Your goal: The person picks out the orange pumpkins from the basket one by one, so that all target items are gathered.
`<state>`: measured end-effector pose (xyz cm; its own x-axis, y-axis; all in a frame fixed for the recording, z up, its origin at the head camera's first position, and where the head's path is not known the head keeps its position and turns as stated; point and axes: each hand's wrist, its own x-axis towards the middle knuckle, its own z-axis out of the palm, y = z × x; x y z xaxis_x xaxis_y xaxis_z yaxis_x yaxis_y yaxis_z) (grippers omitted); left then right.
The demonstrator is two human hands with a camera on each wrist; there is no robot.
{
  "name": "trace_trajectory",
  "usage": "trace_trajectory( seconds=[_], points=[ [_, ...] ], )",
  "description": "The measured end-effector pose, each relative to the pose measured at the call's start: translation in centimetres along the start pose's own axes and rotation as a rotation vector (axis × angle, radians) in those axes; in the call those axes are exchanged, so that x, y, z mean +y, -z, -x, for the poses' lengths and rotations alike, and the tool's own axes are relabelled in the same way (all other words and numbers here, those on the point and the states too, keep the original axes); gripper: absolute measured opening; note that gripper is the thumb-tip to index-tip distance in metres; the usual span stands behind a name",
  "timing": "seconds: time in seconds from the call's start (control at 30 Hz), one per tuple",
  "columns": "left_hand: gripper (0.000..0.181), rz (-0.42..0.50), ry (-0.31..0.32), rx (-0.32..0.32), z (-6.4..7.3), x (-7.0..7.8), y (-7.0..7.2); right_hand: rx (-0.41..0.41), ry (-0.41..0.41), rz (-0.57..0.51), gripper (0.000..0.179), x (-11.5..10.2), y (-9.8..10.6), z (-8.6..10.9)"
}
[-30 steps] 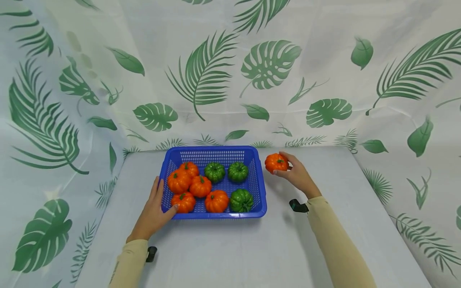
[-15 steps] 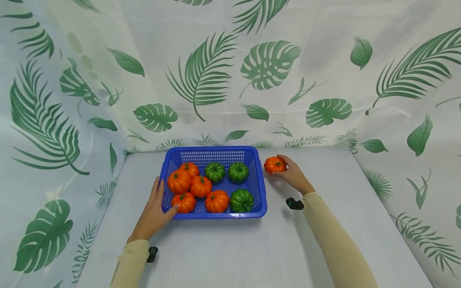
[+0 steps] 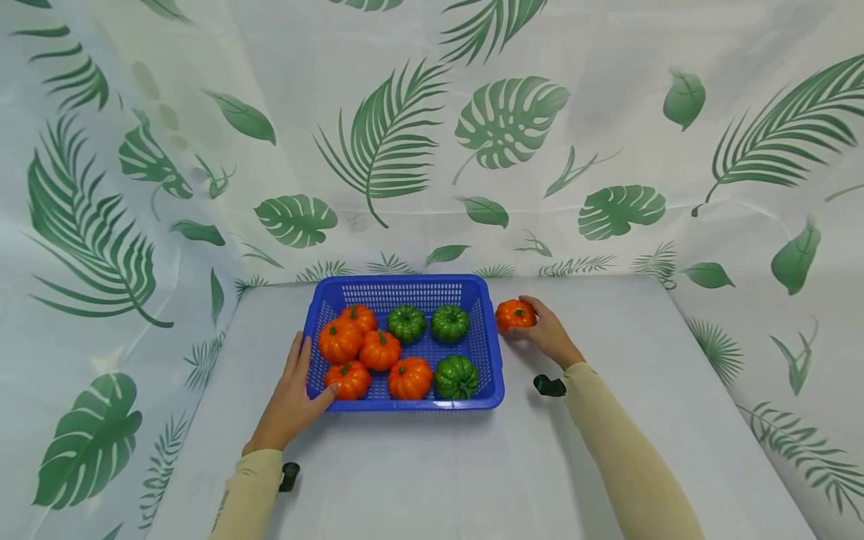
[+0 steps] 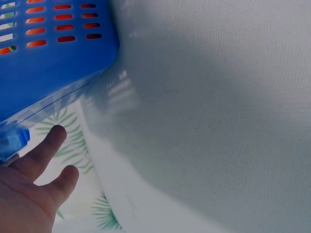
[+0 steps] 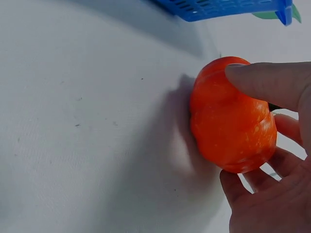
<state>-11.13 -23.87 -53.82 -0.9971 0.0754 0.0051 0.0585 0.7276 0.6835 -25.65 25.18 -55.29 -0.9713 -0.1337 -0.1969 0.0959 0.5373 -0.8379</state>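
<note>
An orange pumpkin (image 3: 516,313) is sitting just outside the right edge of the blue basket (image 3: 496,360), toward the far edge of the desk (image 3: 418,472), and the right hand (image 3: 552,335) is gripping it with the thumb on the near side and the fingers curling around the far side. The left hand (image 3: 289,403) is bracing the basket's near-left corner with its fingers extending along the left edge. Inside the basket, five more orange pumpkins (image 3: 379,350) are occupying the left half and near edge, while three green pumpkins (image 3: 450,324) are lying toward the far edge and near-right corner.
</note>
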Motion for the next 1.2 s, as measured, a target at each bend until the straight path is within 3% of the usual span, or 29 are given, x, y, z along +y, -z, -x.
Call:
trace_trajectory(
  seconds=[0.53, 1.2],
  points=[
    [0.102, -0.005, 0.0, 0.005, -0.1, 0.2, 0.0, 0.0, -0.001, 0.045, 0.097, -0.3, 0.3, 0.4],
    [0.102, 0.002, 0.023, 0.004, 0.1, -0.1, -0.3, 0.031, 0.155, 0.08, 0.094, -4.3, 1.3, 1.2]
  ],
)
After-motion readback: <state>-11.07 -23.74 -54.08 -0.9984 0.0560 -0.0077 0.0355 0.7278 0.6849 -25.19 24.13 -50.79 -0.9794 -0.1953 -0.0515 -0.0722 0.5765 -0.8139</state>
